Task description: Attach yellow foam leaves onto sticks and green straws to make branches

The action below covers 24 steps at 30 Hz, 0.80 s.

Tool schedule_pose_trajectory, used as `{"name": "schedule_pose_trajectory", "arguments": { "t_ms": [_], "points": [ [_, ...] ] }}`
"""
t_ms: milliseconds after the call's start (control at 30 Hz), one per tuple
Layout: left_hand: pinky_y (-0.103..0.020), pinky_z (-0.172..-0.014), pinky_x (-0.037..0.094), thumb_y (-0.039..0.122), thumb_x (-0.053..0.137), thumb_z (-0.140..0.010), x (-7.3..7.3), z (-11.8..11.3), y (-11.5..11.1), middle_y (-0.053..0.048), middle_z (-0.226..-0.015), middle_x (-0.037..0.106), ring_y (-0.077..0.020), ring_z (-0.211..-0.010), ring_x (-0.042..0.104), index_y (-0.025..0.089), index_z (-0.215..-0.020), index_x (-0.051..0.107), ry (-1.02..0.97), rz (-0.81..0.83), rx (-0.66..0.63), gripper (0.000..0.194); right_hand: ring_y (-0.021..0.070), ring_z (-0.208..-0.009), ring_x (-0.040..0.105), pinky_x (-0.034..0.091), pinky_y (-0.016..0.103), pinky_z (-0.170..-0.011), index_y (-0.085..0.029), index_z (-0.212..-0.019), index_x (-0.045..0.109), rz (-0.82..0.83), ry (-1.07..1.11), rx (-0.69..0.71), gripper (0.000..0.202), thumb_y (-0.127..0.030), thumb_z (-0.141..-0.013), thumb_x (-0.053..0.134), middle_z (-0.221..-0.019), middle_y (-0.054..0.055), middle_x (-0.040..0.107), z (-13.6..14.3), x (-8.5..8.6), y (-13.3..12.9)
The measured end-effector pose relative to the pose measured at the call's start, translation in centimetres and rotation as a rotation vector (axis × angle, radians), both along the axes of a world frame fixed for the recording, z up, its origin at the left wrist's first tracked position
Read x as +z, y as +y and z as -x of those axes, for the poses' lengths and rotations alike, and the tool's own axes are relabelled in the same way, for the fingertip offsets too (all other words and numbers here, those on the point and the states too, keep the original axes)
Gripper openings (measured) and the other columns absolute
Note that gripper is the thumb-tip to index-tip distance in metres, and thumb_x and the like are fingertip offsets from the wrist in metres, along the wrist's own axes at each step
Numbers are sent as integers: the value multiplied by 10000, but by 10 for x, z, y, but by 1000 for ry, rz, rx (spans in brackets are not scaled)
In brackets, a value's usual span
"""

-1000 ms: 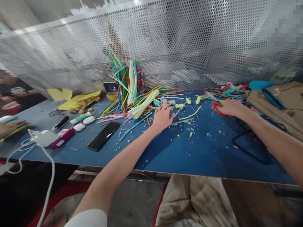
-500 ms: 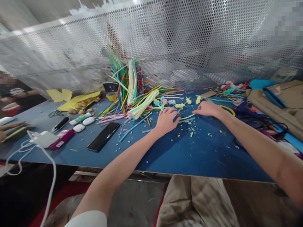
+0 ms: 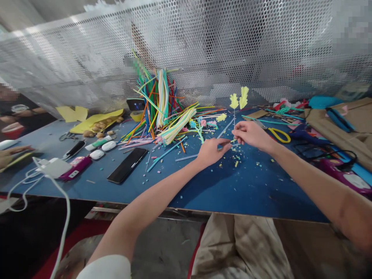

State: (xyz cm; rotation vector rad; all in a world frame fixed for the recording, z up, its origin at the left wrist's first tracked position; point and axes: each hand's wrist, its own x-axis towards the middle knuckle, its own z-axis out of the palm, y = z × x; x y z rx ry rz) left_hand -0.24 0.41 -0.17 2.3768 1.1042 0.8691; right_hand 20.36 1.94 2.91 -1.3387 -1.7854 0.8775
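Observation:
My right hand (image 3: 247, 134) pinches thin stems that stand up from its fingertips, with two yellow leaf-like pieces (image 3: 238, 99) at their tops. Close beside it on the left is my left hand (image 3: 213, 150), its thumb and fingers brought together around something small near the lower end of the stems; what it holds is hidden. Behind my left hand lie a green-stemmed piece with pink and blue tufts (image 3: 201, 127) and another yellow piece (image 3: 221, 117). Small yellow and blue clippings (image 3: 236, 164) are scattered on the blue table (image 3: 226, 193) under my hands.
Colourful pipe cleaners (image 3: 161, 104) are heaped at the back. To the left are a black phone (image 3: 127, 166), a purple box (image 3: 76, 168), white cables and another person's hand (image 3: 17, 150). Yellow-handled scissors (image 3: 279, 135) and brown paper (image 3: 348, 124) lie on the right.
The two yellow pieces have been raised upright in my right hand. My left hand has shifted right and down, closer to my right hand, off the table surface.

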Motion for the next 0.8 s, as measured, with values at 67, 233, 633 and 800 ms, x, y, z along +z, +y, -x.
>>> {"name": "schedule_pose_trajectory", "arguments": {
  "t_ms": [67, 233, 633, 800],
  "points": [
    [-264, -778, 476, 486, 542, -941, -2, -3, -4, -28, -992, 769, -172, -860, 688, 217, -1079, 747, -84, 121, -65, 366, 138, -541, 585, 484, 277, -538, -216, -828, 552, -15, 91, 55, 143, -340, -886, 594, -656, 21, 637, 12, 1, -15],
    [-246, -742, 470, 485, 627, -881, -3, -8, -11, -17, -930, 771, -146, -784, 657, 191, -1074, 762, -237, 295, -133, 377, 122, -553, 530, 449, 278, -546, -238, -880, 525, -62, 242, 80, 167, -388, -906, 594, -691, -8, 595, 18, -2, -35],
    [-229, -603, 379, 486, 529, -938, 2, -5, -11, -3, -709, 720, -103, -571, 530, 208, -849, 778, -36, 100, -63, 384, 172, -828, 585, 499, 332, -817, -246, -920, 519, -170, 303, 23, 203, -399, -862, 639, -914, 23, 617, 8, -15, -38],
    [-242, -647, 398, 479, 569, -917, -1, -6, -8, -13, -707, 720, -131, -641, 609, 235, -817, 779, 93, -25, -33, 336, 174, -776, 601, 531, 356, -801, -253, -1041, 539, -141, 547, -45, 277, -484, -892, 573, -861, 25, 617, 11, -14, -36]
  ]
}}
